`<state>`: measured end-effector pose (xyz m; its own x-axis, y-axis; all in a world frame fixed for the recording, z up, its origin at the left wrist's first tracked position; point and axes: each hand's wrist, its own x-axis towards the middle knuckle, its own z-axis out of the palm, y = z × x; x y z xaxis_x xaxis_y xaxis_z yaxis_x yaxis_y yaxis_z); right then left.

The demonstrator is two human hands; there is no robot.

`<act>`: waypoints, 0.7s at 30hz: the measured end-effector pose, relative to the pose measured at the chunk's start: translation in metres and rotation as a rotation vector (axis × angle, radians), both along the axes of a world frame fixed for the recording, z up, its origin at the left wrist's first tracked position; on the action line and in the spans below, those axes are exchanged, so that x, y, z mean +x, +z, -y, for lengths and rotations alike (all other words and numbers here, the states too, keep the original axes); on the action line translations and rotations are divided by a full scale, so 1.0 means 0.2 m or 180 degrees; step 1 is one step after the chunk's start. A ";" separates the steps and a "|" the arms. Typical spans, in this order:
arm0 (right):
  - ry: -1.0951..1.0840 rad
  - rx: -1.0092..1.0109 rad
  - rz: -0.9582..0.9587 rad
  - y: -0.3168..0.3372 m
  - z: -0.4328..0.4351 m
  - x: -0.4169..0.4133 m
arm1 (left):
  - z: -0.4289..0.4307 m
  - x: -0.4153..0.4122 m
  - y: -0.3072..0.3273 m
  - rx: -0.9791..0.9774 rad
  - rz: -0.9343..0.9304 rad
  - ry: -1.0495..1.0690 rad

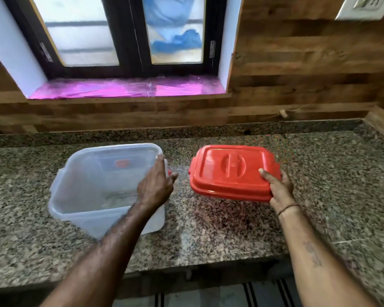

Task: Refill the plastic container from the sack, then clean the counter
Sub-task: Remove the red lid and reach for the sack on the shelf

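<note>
a: where's the lid (231, 171)?
b: right hand (279, 191) grips its near corner, over the counter (319, 173) just right of the tub (111, 214); left hand (155, 185) flat on the tub's right wall.

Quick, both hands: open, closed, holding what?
Left hand: open, straight fingers touching the right wall of the plastic container.
Right hand: gripping the red lid, thumb on top.

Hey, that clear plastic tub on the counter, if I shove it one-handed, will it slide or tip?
Probably slides easily: the tub looks nearly empty, so likely light, and the polished granite counter gives little grip. Its tall thin walls may flex. A push near the rim, where the left hand rests, could tip it.
</note>
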<state>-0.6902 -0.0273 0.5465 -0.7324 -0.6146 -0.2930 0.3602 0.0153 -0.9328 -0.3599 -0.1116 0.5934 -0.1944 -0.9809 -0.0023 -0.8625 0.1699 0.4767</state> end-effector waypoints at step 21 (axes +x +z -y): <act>0.0964 0.2428 -0.1884 -0.52 0.09 0.16 | -0.05 -0.05 0.01 -0.0519 0.0440 0.0388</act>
